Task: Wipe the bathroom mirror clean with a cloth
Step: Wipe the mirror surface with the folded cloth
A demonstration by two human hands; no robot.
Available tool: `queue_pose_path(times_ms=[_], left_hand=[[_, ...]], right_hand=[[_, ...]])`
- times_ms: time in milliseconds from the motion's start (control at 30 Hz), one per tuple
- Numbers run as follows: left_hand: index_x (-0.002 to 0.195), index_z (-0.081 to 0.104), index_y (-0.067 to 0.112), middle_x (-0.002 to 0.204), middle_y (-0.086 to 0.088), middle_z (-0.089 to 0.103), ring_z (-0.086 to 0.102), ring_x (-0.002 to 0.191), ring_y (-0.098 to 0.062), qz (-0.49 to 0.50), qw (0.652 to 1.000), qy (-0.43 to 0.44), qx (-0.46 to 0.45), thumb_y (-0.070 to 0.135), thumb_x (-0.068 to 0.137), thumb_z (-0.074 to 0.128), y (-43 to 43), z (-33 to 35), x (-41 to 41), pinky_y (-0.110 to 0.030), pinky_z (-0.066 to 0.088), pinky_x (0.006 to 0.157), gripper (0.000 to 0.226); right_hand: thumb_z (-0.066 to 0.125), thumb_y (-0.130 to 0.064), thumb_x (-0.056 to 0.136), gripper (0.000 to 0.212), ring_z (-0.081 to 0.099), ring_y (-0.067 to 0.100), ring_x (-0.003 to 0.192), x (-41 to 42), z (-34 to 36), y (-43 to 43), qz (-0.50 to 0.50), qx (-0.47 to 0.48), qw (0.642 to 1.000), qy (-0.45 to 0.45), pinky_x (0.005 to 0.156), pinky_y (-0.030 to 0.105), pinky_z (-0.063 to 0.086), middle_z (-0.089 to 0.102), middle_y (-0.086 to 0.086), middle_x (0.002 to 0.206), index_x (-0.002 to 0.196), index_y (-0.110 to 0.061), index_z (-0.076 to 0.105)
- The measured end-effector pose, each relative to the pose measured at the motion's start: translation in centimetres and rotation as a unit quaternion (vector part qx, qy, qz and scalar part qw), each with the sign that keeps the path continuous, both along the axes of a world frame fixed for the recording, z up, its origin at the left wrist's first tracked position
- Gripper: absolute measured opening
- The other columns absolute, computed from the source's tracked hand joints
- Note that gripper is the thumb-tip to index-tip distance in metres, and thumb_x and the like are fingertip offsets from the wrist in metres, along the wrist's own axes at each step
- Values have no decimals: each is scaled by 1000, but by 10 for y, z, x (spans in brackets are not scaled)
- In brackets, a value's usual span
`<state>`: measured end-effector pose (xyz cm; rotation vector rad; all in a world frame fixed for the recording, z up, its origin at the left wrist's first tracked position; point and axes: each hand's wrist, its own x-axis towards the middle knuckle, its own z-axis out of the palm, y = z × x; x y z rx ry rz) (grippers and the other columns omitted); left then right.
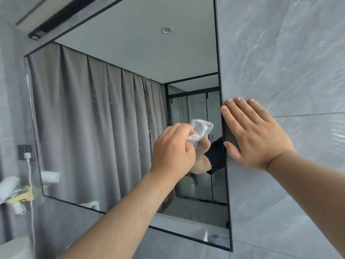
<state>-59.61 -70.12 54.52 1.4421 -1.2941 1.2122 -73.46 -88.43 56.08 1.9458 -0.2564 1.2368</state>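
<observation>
A large black-framed mirror [97, 116] fills the middle of the view and reflects grey curtains, the ceiling and a glass shower. Faint streaks and specks show on its glass near the centre. My left hand [172, 148] is closed around a small crumpled white cloth [200, 130] and presses it against the mirror's right part. My right hand [255, 135] lies flat with fingers spread on the grey marble wall [289, 62], its fingertips at the mirror's right frame edge. The reflection of my left hand shows just behind the cloth.
On the left wall sits a dark socket with a white plug and cable [28, 156]. Below it is a holder with white items [11, 191]. A black ceiling rail [56, 17] runs above the mirror. A white rounded object [15, 247] stands at the bottom left.
</observation>
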Motion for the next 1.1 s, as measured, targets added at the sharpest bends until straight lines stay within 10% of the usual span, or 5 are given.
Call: queue_pose_path(times_ms=[167,367,633,1100], left_hand=[[82,36,27,86,7,48,53,76,-16,-67,964,255,-34,-3,81,53,-8,10,3,-32,48,58,34],[73,57,10,78,-4,51,43,73,-24,170,983,-54,-43,-6,72,49,-23,-12,33,-33,36,65,18],[110,65,2,111,-9,63,61,93,-22,95,985,-134,45,16,93,55,-23,-40,33,-30,54,82,24],[147,35,1,155,-14,33,27,148,-25,26,952,-278,124,7,98,53,-48,-43,47,-40,23,122,52]], right_hand=[[40,-47,88,80,34,42,143,1,0,0,5,3,1000,1,120,55,22,38,24,154,150,3,35],[40,-47,88,80,34,42,144,1,0,1,3,4,1000,0,120,55,22,37,24,154,151,2,34],[39,-48,87,81,34,42,144,0,-1,1,4,7,1000,2,120,54,21,37,24,154,150,2,35],[34,-48,91,77,34,42,144,0,-1,-1,18,-3,1000,-6,121,54,21,38,25,154,149,3,37]])
